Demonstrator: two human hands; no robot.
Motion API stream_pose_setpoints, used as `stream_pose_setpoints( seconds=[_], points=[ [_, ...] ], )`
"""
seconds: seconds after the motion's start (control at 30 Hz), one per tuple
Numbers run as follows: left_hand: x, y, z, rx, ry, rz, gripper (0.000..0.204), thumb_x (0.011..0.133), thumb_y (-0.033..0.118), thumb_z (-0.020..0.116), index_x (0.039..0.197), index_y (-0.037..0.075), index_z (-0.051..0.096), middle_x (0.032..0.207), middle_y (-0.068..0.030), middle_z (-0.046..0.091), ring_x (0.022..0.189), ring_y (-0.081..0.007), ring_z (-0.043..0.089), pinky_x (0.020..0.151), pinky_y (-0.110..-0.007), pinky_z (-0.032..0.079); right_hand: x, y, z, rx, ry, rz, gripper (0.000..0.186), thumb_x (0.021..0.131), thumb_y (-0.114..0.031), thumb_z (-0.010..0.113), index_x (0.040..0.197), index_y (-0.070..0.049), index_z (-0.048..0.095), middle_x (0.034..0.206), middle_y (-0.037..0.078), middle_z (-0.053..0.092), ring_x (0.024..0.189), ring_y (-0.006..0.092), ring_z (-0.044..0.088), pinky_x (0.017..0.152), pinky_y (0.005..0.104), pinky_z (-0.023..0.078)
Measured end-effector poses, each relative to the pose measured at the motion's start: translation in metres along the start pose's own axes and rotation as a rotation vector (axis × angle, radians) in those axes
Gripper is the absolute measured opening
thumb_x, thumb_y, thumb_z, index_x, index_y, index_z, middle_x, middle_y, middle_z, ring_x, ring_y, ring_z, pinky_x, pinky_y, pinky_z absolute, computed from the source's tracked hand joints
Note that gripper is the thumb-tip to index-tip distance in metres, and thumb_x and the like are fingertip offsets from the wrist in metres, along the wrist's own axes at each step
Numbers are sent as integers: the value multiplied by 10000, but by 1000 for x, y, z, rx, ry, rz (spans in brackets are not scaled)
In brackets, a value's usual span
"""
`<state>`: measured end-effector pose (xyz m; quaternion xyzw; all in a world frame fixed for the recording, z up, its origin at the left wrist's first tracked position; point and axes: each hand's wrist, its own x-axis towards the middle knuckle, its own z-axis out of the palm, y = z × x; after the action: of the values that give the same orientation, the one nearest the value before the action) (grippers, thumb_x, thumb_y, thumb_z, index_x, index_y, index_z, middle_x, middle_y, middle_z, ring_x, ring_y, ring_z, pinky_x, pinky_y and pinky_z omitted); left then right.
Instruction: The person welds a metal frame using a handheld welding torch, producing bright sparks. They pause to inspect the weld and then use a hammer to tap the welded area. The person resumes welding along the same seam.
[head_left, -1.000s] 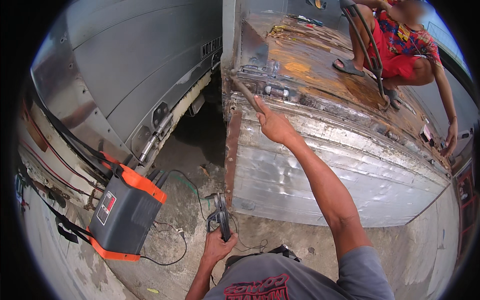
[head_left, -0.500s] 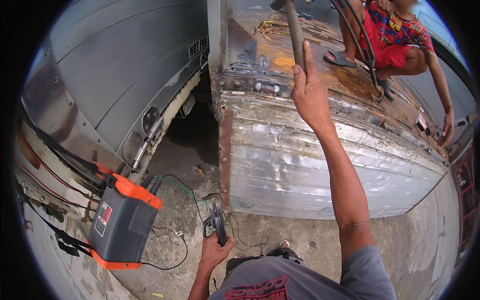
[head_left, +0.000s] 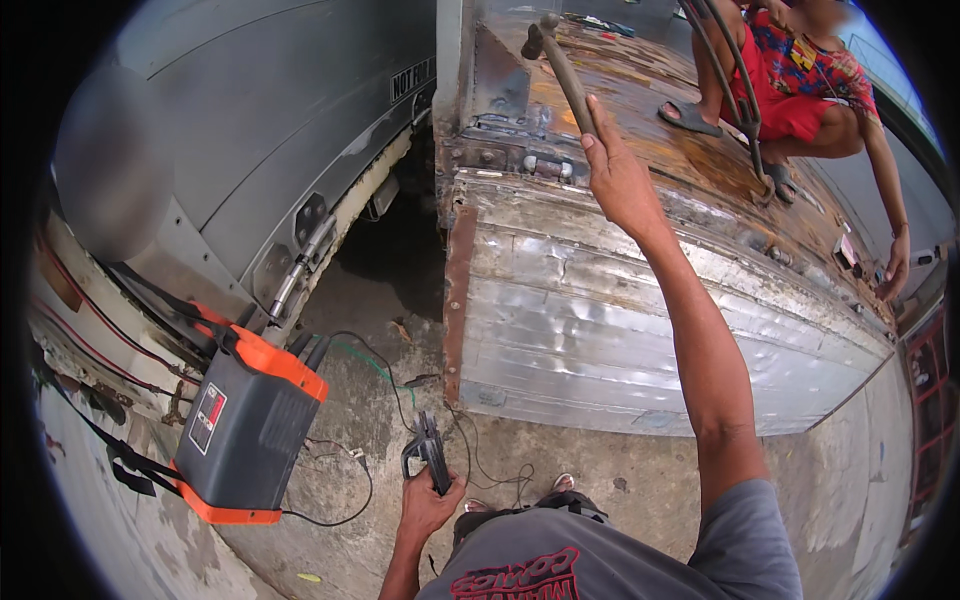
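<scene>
My right hand (head_left: 627, 185) is closed around the wooden handle of a ball-peen hammer (head_left: 568, 82), thumb and index finger lying along the handle. The hammer is raised over the rusty, scuffed truck bed floor (head_left: 640, 85), its head toward the far left. Below my right forearm hangs the dented silver tailgate (head_left: 610, 320), with a hinge (head_left: 548, 168) along its upper edge. Low in the middle, my left hand (head_left: 430, 506) grips a black welding electrode holder (head_left: 428, 448) near my waist. A cable runs from the holder; no rod can be made out in its jaws.
A grey and orange welding machine (head_left: 250, 425) hangs by straps at the left. Cables (head_left: 520, 480) lie on the concrete floor near my feet. On the bed at the right squats a person (head_left: 810, 75) beside a bent metal bar (head_left: 745, 110). A grey vehicle panel (head_left: 290, 120) stands left.
The hammer has tilted left and its head has come lower, fully into view. My right hand is slightly lower. The left hand keeps its hold, and the whole view has shifted a little.
</scene>
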<state>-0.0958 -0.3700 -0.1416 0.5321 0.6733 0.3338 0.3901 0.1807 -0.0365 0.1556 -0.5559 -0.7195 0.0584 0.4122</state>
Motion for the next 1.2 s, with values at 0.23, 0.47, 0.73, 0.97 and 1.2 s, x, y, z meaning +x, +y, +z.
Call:
stream_pose_setpoints(
  seconds=[0.23,0.47,0.73,0.97,1.2],
  points=[
    [-5,-8,-6,-43,39,68,225,887,202,832,918,14,711,619,-9,615,573,-93,565,563,-324,473,14,-18,-12,-35,-382,274,566,1151,-393,464,1700,-267,416,1259,324,740,972,432,765,901,519,579],
    [-4,-9,-11,-73,-18,13,232,891,222,829,949,24,724,694,-89,685,634,-183,681,641,-378,548,-3,14,21,-129,-101,53,574,1151,-426,440,1708,-297,388,1319,337,712,1180,520,698,1050,545,519],
    [-9,-19,-19,-74,13,56,246,883,215,852,909,14,712,623,-5,621,574,-86,561,557,-330,473,12,-11,1,-67,-98,89,570,1148,-395,514,1695,-261,428,1475,259,662,1280,399,679,1090,462,497],
    [-14,-19,-25,-55,51,67,232,884,209,844,908,13,722,611,-7,615,566,-93,566,554,-329,475,5,-26,21,-26,-32,-57,580,1147,-398,482,1707,-289,381,1288,310,717,1128,508,701,1015,523,519],
    [-19,-23,-20,-57,39,-3,214,887,222,817,940,31,734,671,-89,673,594,-191,657,609,-381,527,26,11,7,1,-290,236,587,1153,-364,522,1718,-275,390,824,83,620,551,145,505,505,371,463]
  ],
)
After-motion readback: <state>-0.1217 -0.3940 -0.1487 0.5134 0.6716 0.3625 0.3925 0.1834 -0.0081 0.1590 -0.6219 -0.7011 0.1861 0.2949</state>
